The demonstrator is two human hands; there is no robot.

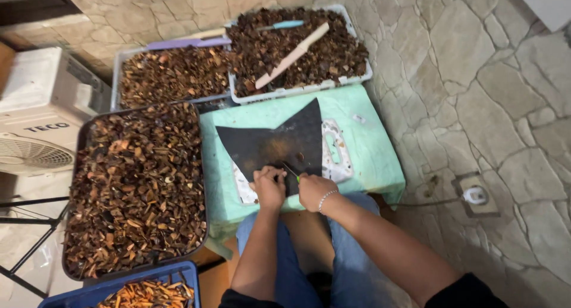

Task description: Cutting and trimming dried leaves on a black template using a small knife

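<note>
My left hand (269,186) and my right hand (314,190) rest close together at the near edge of a dark, pointed mat (279,141) on a white cutting board (336,159). The right hand, with a bead bracelet on its wrist, grips a small green-handled knife (291,172) whose tip points toward the left hand. The left hand's fingers are curled over something small at the knife's tip; what it is cannot be made out. The board lies on a low table under a mint-green cloth (363,147).
A big dark tray (80,165) of brown chopped pieces lies left. Two pale crates (357,79) of the same pieces stand behind, with knives on top. A blue crate (119,287) sits near left, an air-conditioner unit (35,123) far left, a floor socket (476,195) right.
</note>
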